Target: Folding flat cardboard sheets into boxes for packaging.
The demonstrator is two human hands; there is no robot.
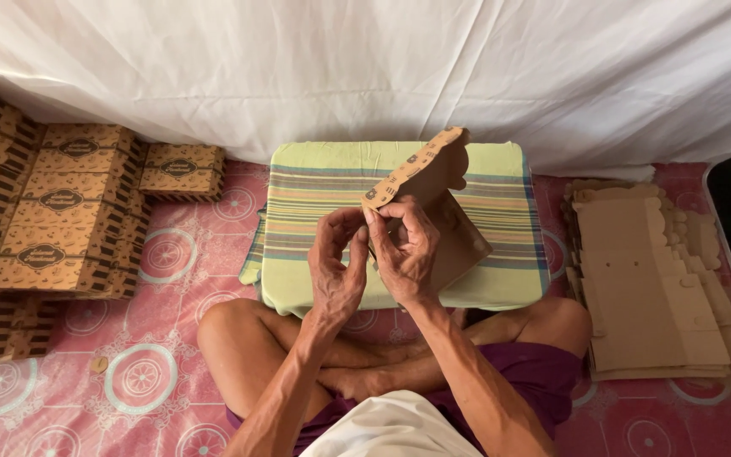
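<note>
Half-folded brown cardboard box (pixel 433 199) was pinched between both hands, tilted up. Left of the grip, stacks of finished brown boxes (pixel 69 211) with dark oval labels. Right of it, pile of flat plain blanks (pixel 649 288).

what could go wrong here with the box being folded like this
Both hands, left hand and right hand, pinch one edge of the half-folded cardboard box, held up above the striped cushion; the thin flap might crease or tear. The flat blanks lie loosely fanned beside the knee and could get knocked askew.
</note>
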